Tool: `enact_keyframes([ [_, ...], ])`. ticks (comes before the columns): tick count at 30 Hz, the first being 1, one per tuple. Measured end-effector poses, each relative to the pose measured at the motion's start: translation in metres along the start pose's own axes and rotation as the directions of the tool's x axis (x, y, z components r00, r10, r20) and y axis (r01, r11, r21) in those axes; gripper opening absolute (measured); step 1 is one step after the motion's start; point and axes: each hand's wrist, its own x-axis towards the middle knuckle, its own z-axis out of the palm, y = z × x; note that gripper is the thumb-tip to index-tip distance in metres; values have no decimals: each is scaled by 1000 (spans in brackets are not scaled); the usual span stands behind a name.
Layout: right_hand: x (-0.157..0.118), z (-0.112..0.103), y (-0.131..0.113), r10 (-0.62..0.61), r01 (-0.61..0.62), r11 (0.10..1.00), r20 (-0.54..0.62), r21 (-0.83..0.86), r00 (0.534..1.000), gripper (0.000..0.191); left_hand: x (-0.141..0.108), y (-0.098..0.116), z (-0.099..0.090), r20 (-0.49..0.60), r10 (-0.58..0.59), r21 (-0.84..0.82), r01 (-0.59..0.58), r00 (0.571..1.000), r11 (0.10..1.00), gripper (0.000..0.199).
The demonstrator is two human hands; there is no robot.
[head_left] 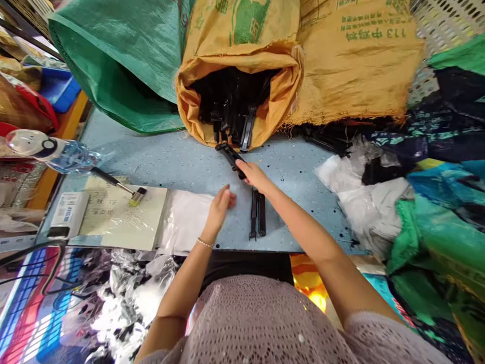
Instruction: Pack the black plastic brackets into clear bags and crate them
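Note:
My right hand (pixel 254 175) grips a long black plastic part (pixel 229 154) just in front of the mouth of an orange woven sack (pixel 242 55) that is full of similar black parts (pixel 231 108). Two more black parts (pixel 257 212) lie side by side on the blue table (pixel 182 156), under my right forearm. My left hand (pixel 221 206) hovers open above the right edge of a stack of clear plastic bags (pixel 185 220), holding nothing.
A green sack (pixel 121 60) lies at the back left, a second orange sack (pixel 359 60) at the back right. A brush (pixel 117 186) rests on a paper pad (pixel 121 217). A water bottle (pixel 49 150) lies at left. Cloth and bags (pixel 417 202) pile up at right.

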Motion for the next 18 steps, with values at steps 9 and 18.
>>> enact_keyframes([
  [9, -110, -11, 12, -164, 158, 978, 36, 138, 986, 61, -2, 55, 15, 49, 33, -423, -9, 998, 906, 63],
  [18, -72, -9, -12, -481, 308, 698, -105, -646, 870, 50, -22, 44, 20, -78, 12, -194, -27, 997, 981, 47],
])
